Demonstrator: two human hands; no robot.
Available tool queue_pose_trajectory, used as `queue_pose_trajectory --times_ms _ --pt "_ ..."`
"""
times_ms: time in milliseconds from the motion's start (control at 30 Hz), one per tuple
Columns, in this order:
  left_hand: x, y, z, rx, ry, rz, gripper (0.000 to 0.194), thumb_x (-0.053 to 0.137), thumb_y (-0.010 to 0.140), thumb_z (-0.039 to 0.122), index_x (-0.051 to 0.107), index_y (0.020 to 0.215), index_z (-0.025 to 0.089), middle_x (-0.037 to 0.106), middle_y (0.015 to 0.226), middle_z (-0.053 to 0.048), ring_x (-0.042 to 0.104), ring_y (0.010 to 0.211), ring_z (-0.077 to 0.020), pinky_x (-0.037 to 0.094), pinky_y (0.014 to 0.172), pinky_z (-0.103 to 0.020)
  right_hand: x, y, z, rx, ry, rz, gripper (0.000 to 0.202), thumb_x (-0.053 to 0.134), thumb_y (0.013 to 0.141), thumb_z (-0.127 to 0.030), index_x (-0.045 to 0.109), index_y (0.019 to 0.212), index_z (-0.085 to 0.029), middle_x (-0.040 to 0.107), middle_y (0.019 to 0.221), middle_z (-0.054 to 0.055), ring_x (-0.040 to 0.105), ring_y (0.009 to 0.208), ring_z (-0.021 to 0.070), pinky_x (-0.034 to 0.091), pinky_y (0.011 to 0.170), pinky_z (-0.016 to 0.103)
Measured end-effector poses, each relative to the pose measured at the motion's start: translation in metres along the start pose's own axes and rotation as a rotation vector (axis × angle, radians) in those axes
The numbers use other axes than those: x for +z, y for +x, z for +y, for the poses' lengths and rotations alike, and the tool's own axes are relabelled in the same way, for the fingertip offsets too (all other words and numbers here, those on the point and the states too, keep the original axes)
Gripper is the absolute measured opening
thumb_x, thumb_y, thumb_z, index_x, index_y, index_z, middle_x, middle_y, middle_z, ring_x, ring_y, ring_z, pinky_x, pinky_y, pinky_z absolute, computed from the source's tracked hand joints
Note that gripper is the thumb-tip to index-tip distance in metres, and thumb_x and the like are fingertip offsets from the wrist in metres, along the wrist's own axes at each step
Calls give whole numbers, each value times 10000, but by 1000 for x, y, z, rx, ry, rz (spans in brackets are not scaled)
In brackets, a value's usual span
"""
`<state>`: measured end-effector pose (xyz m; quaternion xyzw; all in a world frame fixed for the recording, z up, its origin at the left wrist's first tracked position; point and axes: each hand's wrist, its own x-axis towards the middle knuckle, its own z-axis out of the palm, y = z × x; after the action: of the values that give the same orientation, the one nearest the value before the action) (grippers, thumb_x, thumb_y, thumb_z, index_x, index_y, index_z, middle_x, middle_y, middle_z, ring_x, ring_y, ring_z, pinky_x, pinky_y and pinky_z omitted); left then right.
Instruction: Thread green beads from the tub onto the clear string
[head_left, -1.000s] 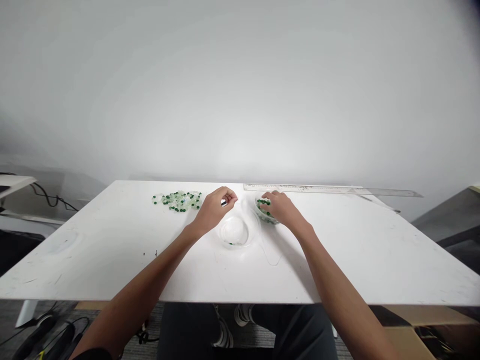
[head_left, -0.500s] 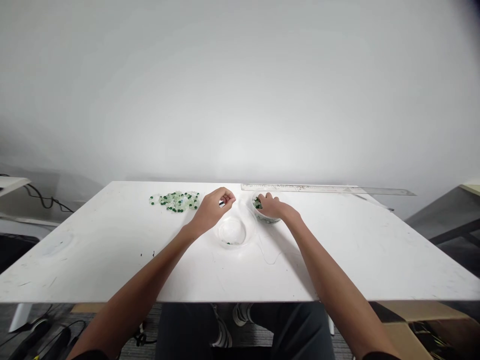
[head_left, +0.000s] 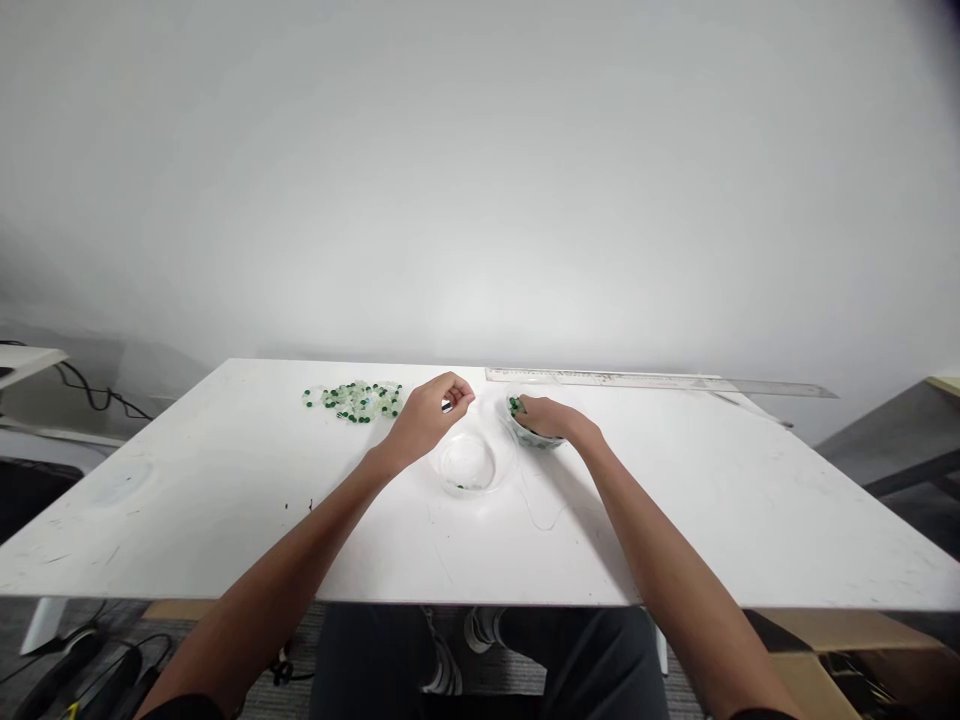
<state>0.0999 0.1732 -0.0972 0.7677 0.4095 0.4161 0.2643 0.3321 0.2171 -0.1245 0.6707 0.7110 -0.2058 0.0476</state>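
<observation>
My left hand (head_left: 439, 408) hovers over the table with thumb and forefinger pinched together. A small dark-and-white spot shows inside the ring of its fingers; what the pinch holds is too fine to make out. My right hand (head_left: 550, 415) reaches into a clear bowl (head_left: 541, 440) of green beads, fingers drawn together and pointing down, their tips hidden. Several dark green beads (head_left: 514, 404) show beside those fingertips. Below and between the hands sits a shallow clear dish (head_left: 466, 466) with a few tiny beads along its near side. A thin thread (head_left: 541, 527) curves across the table right of it.
Left of my left hand, pale and dark green beads (head_left: 358, 400) lie spread on the white table (head_left: 187, 480). A long transparent ruler (head_left: 637, 379) runs along the back edge and overhangs at the right. A thin pointed tool (head_left: 750, 409) lies beneath its right part.
My right hand's fingers have drawn closer together in the bowl, and more dark green beads show beside them. My left hand keeps its pinch. The view has shifted slightly.
</observation>
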Motion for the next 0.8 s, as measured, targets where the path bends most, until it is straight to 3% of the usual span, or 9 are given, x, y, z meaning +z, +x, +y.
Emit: queue_pose_trajectory --times_ms 133,333,533,800 --pt "-1 0 0 -3 -1 -11 130 478 858 285 577 838 202 629 843 -26 565 799 -156 442 681 -261 3 1 1 -31 -3 77 273 366 872 -404 553 894 -207 641 1014 124 608 834 260 391 628 336" --pt "-1 1 1 11 1 -7 114 482 861 266 575 837 204 622 832 -13 562 786 -141 437 674 -247 3 -4 3 -45 23 227 383 232 913 -509 485 878 -224 632 886 91 571 739 225 356 592 312" --pt "-1 1 1 12 0 -3 118 472 862 263 574 844 206 619 834 -13 561 790 -145 434 684 -254 -1 -12 1 -111 161 379 426 219 901 -582 451 825 -233 597 758 54 522 629 187 339 560 288" --pt "0 1 0 14 12 -12 111 474 868 263 566 845 205 612 826 -4 557 782 -135 431 695 -249 1 -16 -3 -122 231 422 407 236 903 -581 446 828 -239 596 742 36 510 613 174 322 543 269"
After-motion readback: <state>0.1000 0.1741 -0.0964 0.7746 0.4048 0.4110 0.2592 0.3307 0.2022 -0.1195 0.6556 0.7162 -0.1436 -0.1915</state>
